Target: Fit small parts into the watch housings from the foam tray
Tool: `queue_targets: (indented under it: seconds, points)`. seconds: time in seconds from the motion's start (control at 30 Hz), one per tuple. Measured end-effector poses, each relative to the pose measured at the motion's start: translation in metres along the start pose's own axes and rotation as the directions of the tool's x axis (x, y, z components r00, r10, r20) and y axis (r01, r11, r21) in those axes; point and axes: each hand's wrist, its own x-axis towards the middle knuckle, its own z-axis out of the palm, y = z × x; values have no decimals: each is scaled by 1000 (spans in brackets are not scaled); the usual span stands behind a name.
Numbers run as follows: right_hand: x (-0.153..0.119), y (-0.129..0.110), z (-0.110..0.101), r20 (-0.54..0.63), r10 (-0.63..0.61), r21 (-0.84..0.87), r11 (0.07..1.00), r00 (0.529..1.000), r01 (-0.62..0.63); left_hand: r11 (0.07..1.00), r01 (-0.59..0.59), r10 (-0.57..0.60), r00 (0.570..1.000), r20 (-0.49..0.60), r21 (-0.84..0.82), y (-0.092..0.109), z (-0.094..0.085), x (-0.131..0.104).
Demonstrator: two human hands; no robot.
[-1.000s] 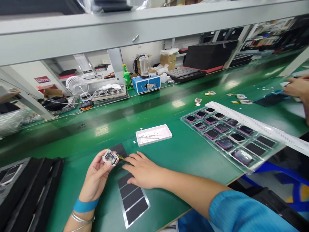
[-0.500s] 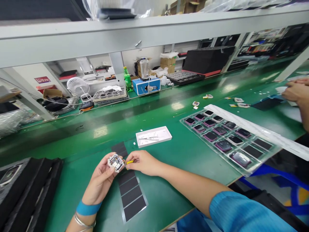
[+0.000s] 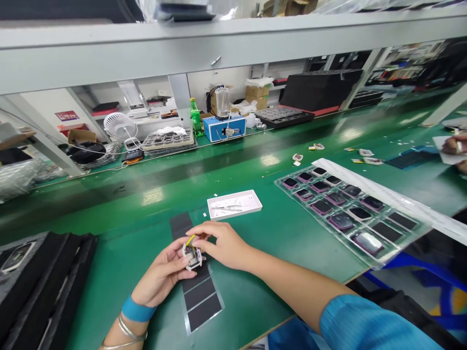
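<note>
A small white watch case [image 3: 197, 265] with bare electronics inside is gripped in my left hand [image 3: 158, 274], thumb along its near side. My right hand [image 3: 228, 245] meets it from the right, its fingers closed on a thin yellow strip [image 3: 190, 240] that stands tilted over the case; the fingertips partly cover the case. Under both hands lies a strip of black rectangular films [image 3: 203, 313]. Just beyond them is a shallow white tray [image 3: 237, 214] with tweezers [image 3: 229, 208] and tiny pieces in it.
On the right, a clear plastic tray [image 3: 292, 200] holds several watch screens, with a long white strip [image 3: 394, 194] along it. Loose watch cases [image 3: 366, 152] lie farther back. Black foam trays [image 3: 47, 287] are stacked at left. A co-worker's hand [image 3: 454, 145] shows at far right.
The watch case has moved right and slightly down in view. My right hand has brought the yellow strip from beside the case to above it. The co-worker's hands have shifted.
</note>
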Motion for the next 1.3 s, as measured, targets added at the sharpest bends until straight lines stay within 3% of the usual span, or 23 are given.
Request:
queue_targets:
  seconds: [0.1,0.23,0.4,0.47,0.57,0.63,0.7,0.9,1.3]
  points:
    - [-2,0,3,10,-59,-189,980,998,60,999,6,-7,1000,19,35,-3,1,3]
    - [-2,6,9,14,-57,-265,962,998,58,997,7,-6,1000,-7,76,-7,2,8]
    - [-1,11,9,-11,91,-288,953,996,-90,999,-23,29,990,-136,48,-8,-2,12]
    - [-3,14,9,58,160,-392,911,985,-125,999,-52,53,972,-227,10,-5,-6,13]
    - [-8,23,13,260,143,-602,797,955,44,994,-90,68,946,-318,-55,-1,-13,14]
    - [-9,30,18,323,104,-669,728,941,149,993,-90,60,947,-317,-82,-1,-15,14]
    - [-8,35,23,314,79,-685,709,946,168,992,-96,68,955,-289,-83,-2,-15,13]
    - [-3,32,22,172,116,-650,760,978,25,990,-119,95,961,-259,-77,-6,-11,13]
    - [-5,30,24,161,177,-671,741,971,-25,993,-86,69,978,-198,-79,-9,-11,14]
